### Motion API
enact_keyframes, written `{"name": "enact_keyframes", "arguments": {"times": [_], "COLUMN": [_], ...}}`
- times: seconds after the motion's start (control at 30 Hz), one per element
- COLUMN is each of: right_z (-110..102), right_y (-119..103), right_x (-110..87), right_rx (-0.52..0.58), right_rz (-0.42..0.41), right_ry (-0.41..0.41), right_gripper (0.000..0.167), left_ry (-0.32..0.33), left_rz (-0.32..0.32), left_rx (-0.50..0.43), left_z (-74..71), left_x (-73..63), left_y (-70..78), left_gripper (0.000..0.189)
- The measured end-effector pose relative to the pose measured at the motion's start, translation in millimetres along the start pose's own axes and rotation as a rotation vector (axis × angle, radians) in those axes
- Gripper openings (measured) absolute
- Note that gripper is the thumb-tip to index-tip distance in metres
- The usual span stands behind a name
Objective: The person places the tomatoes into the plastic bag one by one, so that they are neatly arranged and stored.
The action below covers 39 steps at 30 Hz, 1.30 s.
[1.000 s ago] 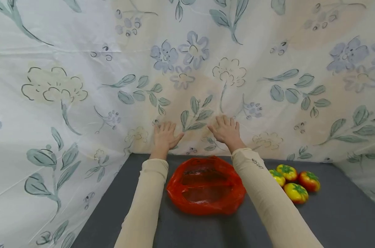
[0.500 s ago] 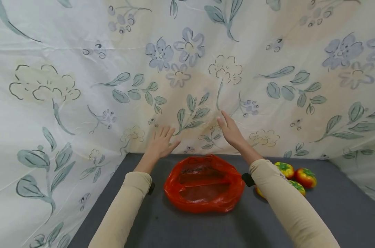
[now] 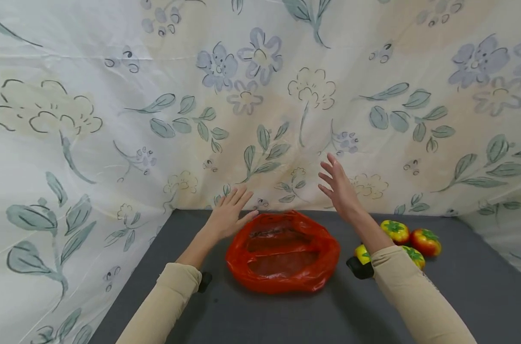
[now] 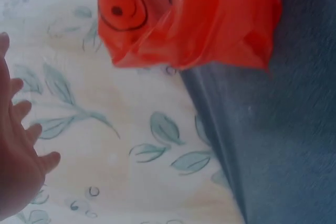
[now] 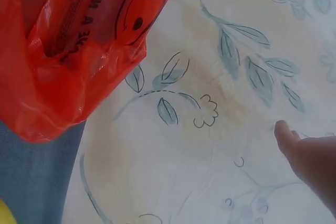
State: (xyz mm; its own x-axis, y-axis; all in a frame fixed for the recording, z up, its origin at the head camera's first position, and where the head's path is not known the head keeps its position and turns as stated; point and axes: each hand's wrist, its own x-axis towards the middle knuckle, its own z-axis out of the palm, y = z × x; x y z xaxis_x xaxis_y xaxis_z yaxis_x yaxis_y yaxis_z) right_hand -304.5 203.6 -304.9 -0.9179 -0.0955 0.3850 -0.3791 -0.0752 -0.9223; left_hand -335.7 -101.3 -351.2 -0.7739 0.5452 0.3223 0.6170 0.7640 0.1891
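Head view: your red plastic bag (image 3: pixel 282 282) sits on the dark grey table (image 3: pixel 265 320), nearer you than either hand, its mouth wide with a ridge of film across it.
Left hand (image 3: pixel 230 215): raised by the bag's far left side, fingers straight, thumb apart, gripping nothing; the left wrist view shows it apart from the bag.
Right hand (image 3: pixel 342 188): lifted beyond the bag's right side, fingers spread and slightly bent, holding nothing.
Bag handling: thin film likely creases and collapses easily, so touch it lightly, with even pressure from both sides.
Floral cloth (image 3: pixel 260 95): it hangs just behind your fingertips; lower your hands with a margin so they don't snag it.
Yellow-and-red fruits (image 3: pixel 426 242): grouped right of the bag, partly hidden by your forearm; being round, they may roll if nudged.
Black wrist camera (image 3: pixel 359 267): it looks close to those fruits, so lift the right arm before swinging it sideways.
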Motion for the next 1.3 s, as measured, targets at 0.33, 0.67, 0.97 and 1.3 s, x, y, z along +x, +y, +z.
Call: {"name": "enact_keyframes", "arguments": {"times": [0.33,0.67,0.97,1.3], "right_z": [-20,-48,-81,-109], "right_y": [6,11,16,27], "right_x": [-19.9,-40.0,-56.0,-67.5], "right_rx": [0.132,0.237,0.389,0.481], "right_rz": [0.066,0.019,-0.020,-0.040], "right_ry": [0.037,0.040,0.118,0.077], "right_gripper": [0.064,0.059,0.058,0.050], "left_ry": [0.073,0.039,-0.026,-0.006], "left_rz": [0.002,0.076,0.159,0.128], "left_rx": [-0.242,-0.320,-0.229,-0.275], "left_z": [26.4,53.3,69.3,75.8], "left_x": [-15.2,-30.1,-31.6,-31.4], "left_y": [-5.0,-12.1,-11.3,-15.1], "left_gripper": [0.056,0.050,0.049,0.049]}}
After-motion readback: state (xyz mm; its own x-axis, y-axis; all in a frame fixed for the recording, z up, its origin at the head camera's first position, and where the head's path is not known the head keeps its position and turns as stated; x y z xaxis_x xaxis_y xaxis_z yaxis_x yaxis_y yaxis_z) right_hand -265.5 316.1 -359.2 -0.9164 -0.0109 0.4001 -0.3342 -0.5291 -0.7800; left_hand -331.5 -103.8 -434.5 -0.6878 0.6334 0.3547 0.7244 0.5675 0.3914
